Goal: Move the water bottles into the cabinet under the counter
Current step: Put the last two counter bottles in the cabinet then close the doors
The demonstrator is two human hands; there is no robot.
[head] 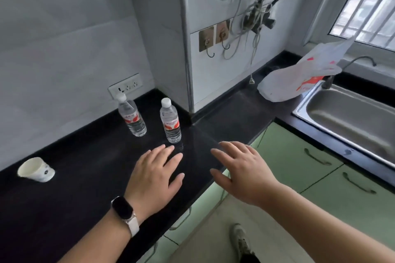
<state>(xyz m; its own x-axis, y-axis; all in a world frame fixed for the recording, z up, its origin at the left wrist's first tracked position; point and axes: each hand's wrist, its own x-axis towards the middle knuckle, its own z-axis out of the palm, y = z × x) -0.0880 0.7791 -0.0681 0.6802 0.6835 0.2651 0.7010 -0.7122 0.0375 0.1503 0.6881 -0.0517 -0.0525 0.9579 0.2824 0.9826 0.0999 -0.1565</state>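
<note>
1. Two small water bottles are found standing upright on the black bench (74, 188), back by the wall corner: the left water bottle (132, 118) and the right water bottle (170, 124), set slightly apart.
2. Both are made of clear ribbed plastic, capped in white and wrapped with a red-and-white label.
3. The left hand (157, 175) is spread flat with nothing gripped, fingertips just short of the right water bottle.
4. The right hand (241, 172) is spread open too, nothing held, out over the bench edge.
5. Pale green cabinet doors (299, 156) are seen shut below the bench.
6. A paper cup (36, 170) is tipped on its side, far left.
</note>
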